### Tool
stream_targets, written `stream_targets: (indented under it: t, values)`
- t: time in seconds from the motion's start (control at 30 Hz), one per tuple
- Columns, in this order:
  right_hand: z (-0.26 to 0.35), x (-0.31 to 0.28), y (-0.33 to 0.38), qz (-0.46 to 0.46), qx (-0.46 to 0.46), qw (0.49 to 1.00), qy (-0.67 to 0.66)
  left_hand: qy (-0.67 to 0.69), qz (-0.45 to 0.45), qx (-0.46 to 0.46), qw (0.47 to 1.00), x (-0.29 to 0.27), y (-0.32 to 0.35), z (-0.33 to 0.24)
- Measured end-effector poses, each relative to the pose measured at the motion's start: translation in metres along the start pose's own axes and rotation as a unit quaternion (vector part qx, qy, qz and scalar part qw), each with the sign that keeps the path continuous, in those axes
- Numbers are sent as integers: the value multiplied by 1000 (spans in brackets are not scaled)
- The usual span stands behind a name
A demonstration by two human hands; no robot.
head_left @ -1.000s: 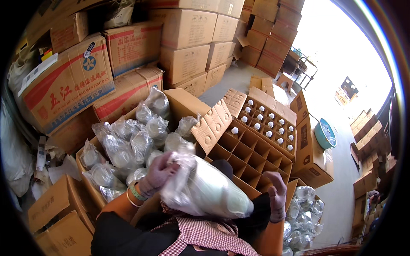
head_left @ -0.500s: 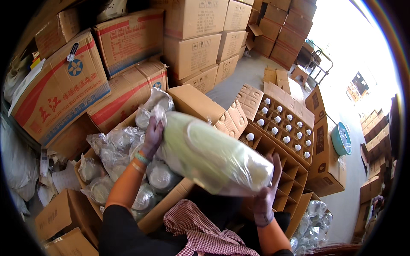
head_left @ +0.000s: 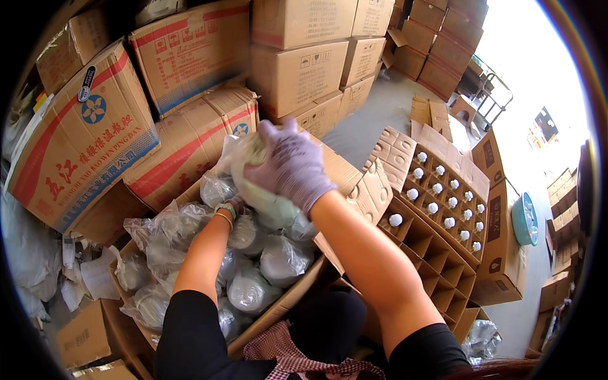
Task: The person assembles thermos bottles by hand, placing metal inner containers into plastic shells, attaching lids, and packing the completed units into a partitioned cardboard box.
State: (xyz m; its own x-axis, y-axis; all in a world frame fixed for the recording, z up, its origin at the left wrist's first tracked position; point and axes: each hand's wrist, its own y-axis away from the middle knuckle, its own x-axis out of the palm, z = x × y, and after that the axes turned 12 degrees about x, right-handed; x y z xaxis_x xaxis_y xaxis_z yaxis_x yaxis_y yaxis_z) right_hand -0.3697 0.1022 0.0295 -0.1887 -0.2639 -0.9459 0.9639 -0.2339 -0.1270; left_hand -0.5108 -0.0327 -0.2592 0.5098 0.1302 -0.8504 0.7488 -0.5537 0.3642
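A pale green cylinder in clear plastic wrap [head_left: 252,180] stands steeply tilted in the open cardboard box [head_left: 292,294] in front of me. My right hand [head_left: 294,161], in a thin purplish-grey glove, is closed over its upper end, slightly blurred. Low on the cylinder's left side is my left hand [head_left: 234,206], gloved too; its fingers are mostly hidden. Around both hands the box holds several rounded, silvery-clear pieces in plastic wrap [head_left: 253,290].
To the right, a divided carton [head_left: 421,256] has one white-capped bottle in its open cells; behind it, another carton holds several white-capped bottles [head_left: 449,202]. Large printed cartons [head_left: 82,142] stack up at left and back. A teal basin [head_left: 524,218] rests at far right.
The wrapped cylinder, earlier held slantwise in front of me by both ends, is now upended into the box. My right hand has swung up and left onto its top; my left hand is lower.
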Motion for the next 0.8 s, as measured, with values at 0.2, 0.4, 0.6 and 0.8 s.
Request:
stream_targets:
  t: [0.2,0.4,0.6,0.8]
  values:
    - [-37,30,-16,83,15,996,24,-43,-2,-14,999,6,6,-7]
    - [-30,169,16,152,34,986,57,158,-45,40,986,18,-26,26]
    - [-72,234,2,152,119,980,55,445,-158,89,877,49,-42,39]
    - [-71,234,8,174,139,973,54,614,-275,-9,740,11,26,27]
